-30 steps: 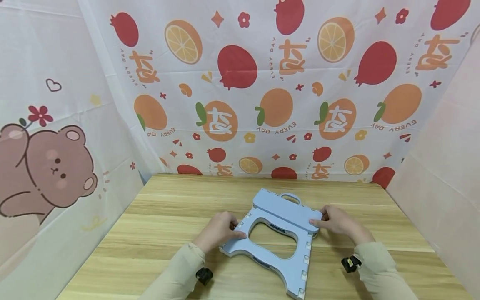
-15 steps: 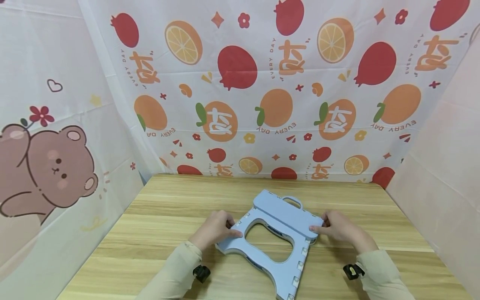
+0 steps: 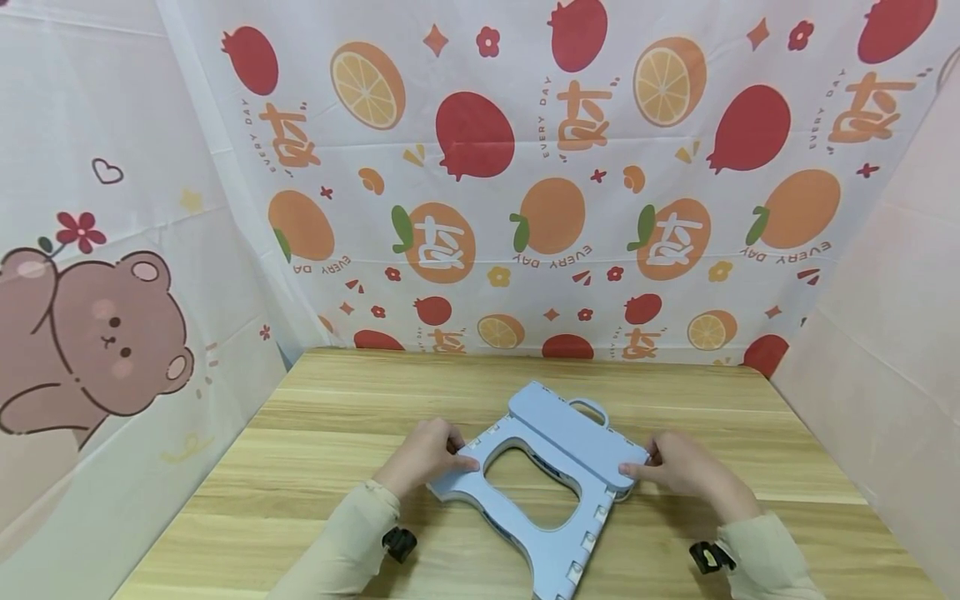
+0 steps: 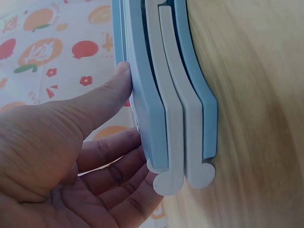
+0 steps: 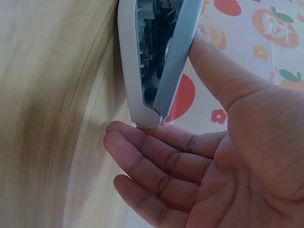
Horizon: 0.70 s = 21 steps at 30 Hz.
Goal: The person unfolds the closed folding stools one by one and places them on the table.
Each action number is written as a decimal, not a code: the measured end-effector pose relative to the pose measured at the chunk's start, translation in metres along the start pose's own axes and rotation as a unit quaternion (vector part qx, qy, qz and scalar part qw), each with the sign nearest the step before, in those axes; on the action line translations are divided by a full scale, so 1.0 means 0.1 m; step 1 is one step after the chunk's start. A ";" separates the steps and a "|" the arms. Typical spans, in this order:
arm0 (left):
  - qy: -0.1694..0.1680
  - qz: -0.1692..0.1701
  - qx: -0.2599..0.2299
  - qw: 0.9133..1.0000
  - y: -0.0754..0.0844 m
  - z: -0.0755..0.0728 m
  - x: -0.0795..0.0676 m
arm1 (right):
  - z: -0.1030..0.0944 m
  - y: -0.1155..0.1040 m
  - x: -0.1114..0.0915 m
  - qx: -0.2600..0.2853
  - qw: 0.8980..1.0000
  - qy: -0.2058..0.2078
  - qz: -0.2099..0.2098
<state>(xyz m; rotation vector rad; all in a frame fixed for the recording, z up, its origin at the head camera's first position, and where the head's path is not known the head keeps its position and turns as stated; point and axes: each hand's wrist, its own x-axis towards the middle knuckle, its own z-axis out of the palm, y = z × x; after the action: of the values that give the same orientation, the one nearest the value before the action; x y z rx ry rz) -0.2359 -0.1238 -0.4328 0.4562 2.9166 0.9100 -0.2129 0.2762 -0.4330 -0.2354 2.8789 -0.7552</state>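
Observation:
A light blue folding stool point(image 3: 523, 512), folded flat, lies tilted across the wooden table in the head view. Its seat panel and loop handle point(image 3: 590, 410) point to the far side, and a leg end runs out at the bottom edge of the view. My left hand point(image 3: 424, 457) pinches the left leg, thumb on the upper face. White inner legs with rounded feet point(image 4: 200, 175) show in the left wrist view. My right hand point(image 3: 686, 468) holds the seat's right end, thumb on top and fingers about the edge. Hollow ribbed plastic shows inside that end in the right wrist view.
The wooden tabletop point(image 3: 330, 433) reaches back to a white curtain point(image 3: 495, 250) printed with fruit. Another curtain point(image 3: 127, 333) with a bear hangs on the left, and a pale one point(image 3: 885, 358) on the right. Black wrist cameras hang under both sleeves.
The folding stool has turned slightly clockwise: its near end has swung left and its handle has shifted a little right and nearer. Both hands have kept hold and moved along with it.

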 end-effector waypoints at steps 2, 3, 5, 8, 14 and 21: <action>0.002 -0.004 0.000 1.000 0.00 -0.01 0.00 | 0.01 0.00 -0.02 0.002 1.000 0.001 -0.003; 0.004 -0.005 0.000 1.000 0.01 -0.01 0.00 | 0.01 0.00 -0.03 0.005 1.000 0.002 -0.006; 0.004 -0.010 -0.003 1.000 0.01 -0.02 -0.01 | 0.01 0.00 -0.05 0.009 1.000 0.004 -0.014; 0.007 -0.010 -0.005 1.000 0.01 -0.03 -0.01 | 0.02 0.01 -0.08 0.014 1.000 0.009 -0.025; 0.011 -0.007 -0.005 1.000 0.00 -0.03 0.00 | 0.04 0.01 -0.12 0.018 0.999 0.014 -0.028; 0.013 -0.014 -0.013 1.000 -0.04 -0.03 0.02 | 0.04 0.01 -0.21 0.019 0.999 0.010 -0.047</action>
<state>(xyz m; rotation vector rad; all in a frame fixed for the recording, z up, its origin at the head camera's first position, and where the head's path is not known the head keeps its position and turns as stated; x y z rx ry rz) -0.2395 -0.1275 -0.4323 0.4046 2.9227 0.9565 -0.1921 0.2788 -0.4343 -0.3618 2.8867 -0.8323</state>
